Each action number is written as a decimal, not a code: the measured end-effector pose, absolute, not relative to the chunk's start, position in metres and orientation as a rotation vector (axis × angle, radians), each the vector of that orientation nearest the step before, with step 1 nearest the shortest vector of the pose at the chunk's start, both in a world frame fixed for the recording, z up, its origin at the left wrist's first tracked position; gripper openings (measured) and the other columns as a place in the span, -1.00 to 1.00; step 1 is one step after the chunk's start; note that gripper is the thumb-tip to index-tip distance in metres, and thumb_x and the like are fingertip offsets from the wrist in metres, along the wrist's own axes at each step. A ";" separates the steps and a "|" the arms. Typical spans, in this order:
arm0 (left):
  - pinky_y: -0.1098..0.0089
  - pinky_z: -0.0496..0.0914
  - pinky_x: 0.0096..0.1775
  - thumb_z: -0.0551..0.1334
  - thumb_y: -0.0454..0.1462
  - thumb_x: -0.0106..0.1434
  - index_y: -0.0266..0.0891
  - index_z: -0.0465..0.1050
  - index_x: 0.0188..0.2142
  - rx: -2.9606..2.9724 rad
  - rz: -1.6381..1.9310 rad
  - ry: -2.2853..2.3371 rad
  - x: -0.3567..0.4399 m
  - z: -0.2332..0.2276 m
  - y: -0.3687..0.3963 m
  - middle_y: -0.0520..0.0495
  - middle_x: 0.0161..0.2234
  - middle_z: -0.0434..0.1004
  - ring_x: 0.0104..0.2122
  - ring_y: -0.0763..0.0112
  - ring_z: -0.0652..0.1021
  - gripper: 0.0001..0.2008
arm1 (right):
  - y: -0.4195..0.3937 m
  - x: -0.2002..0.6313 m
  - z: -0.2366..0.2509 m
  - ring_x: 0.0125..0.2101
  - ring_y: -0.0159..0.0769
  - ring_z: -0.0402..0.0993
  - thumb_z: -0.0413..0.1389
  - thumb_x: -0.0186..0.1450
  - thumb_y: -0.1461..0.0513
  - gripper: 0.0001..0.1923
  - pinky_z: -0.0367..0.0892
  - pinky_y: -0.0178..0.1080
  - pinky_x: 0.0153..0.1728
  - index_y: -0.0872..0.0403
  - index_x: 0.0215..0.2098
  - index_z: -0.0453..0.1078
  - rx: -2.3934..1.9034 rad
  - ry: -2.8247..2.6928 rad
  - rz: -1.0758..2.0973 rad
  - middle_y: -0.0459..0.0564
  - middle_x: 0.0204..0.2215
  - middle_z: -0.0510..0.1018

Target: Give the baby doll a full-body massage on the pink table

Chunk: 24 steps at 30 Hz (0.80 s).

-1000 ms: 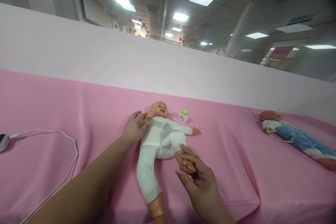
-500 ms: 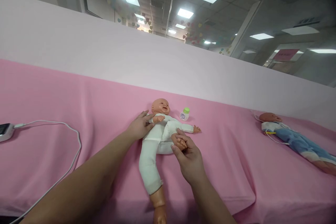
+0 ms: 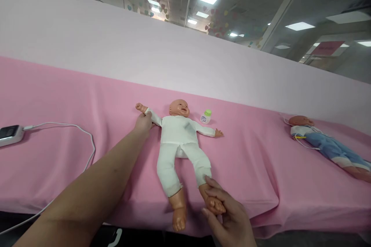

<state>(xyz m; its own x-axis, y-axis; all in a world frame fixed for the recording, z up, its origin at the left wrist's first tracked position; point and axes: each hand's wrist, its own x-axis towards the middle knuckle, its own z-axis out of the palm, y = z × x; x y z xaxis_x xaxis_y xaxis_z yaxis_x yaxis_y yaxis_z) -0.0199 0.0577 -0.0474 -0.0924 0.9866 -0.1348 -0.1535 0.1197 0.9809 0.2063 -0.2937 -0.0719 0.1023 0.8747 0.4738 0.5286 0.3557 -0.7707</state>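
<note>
A baby doll (image 3: 179,133) in white clothing lies on its back on the pink cloth (image 3: 116,100), arms and legs spread. With my left hand (image 3: 144,123) I grip the doll's arm on the left, near its wrist, and that arm is stretched outward. My right hand (image 3: 228,212) has its fingers around the doll's foot on the right, thumb below and fingers above. Both legs are extended toward me. Close to the doll's head stands a small clear bottle (image 3: 205,117) with a green cap and a printed label.
A second doll (image 3: 327,142) in blue clothes lies at the far right with a thin white tube on it. At the left, a white device (image 3: 11,136) has a white cable (image 3: 92,139) running off the front edge. Behind the cloth rises a white partition (image 3: 174,58).
My left hand has drawn the doll's arm from across its chest out to the left. My right hand has brought the bent leg down and straightened it toward me. The view has tilted down slightly.
</note>
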 end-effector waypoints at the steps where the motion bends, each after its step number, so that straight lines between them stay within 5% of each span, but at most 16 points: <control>1: 0.25 0.59 -0.12 0.09 -0.12 0.49 -0.27 0.30 0.18 0.903 1.254 1.218 -0.020 -0.048 0.059 -0.38 0.11 0.55 -0.07 0.13 0.68 -0.62 | -0.296 0.206 -0.076 0.20 0.09 0.48 0.32 0.26 0.30 -0.58 0.50 0.01 0.14 -0.06 0.08 0.53 -1.309 -1.587 0.412 0.17 0.19 0.55; 10: 0.11 0.60 -0.11 0.16 -0.02 0.44 -0.21 0.42 0.02 0.973 1.338 1.213 -0.017 -0.038 0.050 -0.31 -0.04 0.62 -0.07 0.03 0.67 -0.65 | -0.294 0.203 -0.080 0.19 0.06 0.49 0.33 0.24 0.29 -0.55 0.46 -0.01 0.16 -0.06 0.10 0.53 -1.304 -1.658 0.517 0.16 0.19 0.56; 16: 0.13 0.52 -0.14 0.19 0.02 0.38 -0.17 0.48 -0.04 1.574 1.251 1.334 -0.005 -0.028 0.019 -0.17 -0.17 0.65 -0.19 0.08 0.64 -0.64 | -0.279 0.198 -0.058 0.26 0.04 0.41 0.30 0.31 0.24 -0.58 0.44 0.03 0.21 -0.08 0.13 0.48 -1.300 -1.551 0.472 0.16 0.24 0.51; 24: 0.10 0.31 0.25 0.20 -0.20 0.34 0.02 0.41 0.29 2.374 0.990 1.179 0.006 -0.028 0.000 -0.12 0.27 0.42 0.27 0.04 0.40 -0.48 | -0.213 0.184 -0.030 0.34 0.02 0.29 0.25 0.34 0.18 -0.66 0.35 0.13 0.26 -0.07 0.08 0.48 -1.313 -1.428 0.494 0.15 0.32 0.40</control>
